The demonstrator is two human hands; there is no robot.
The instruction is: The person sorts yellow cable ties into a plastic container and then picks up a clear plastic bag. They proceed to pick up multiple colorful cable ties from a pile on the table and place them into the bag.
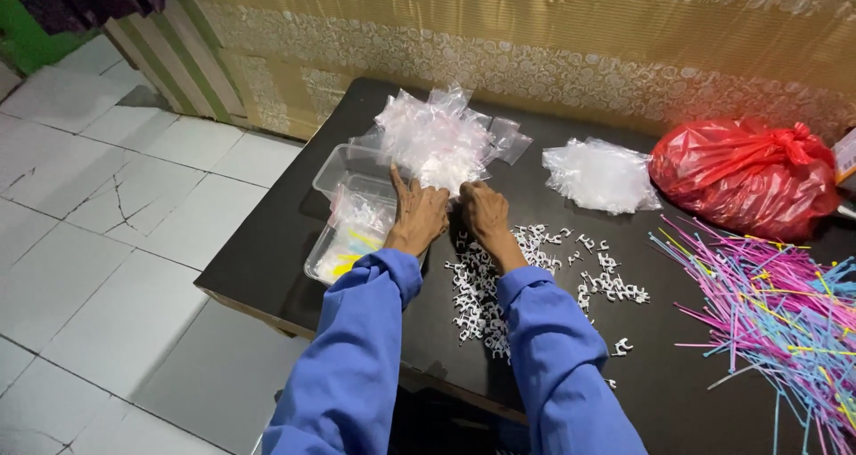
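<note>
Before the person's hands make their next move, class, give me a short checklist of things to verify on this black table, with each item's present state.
1. Left hand reaches the heap of small clear plastic bags: ok, fingertips at its near edge.
2. Right hand is at the same heap: ok, though whether it grips a bag: cannot tell.
3. Small white plastic clips lie within reach: ok, scattered below the right hand.
4. Clear plastic tray sits fully on the black table: ok, close to the left edge.
5. Thin pink and blue plastic sticks stay clear of the hands: ok, far right.
6. Tied red plastic bag shut: ok, knotted.
</note>
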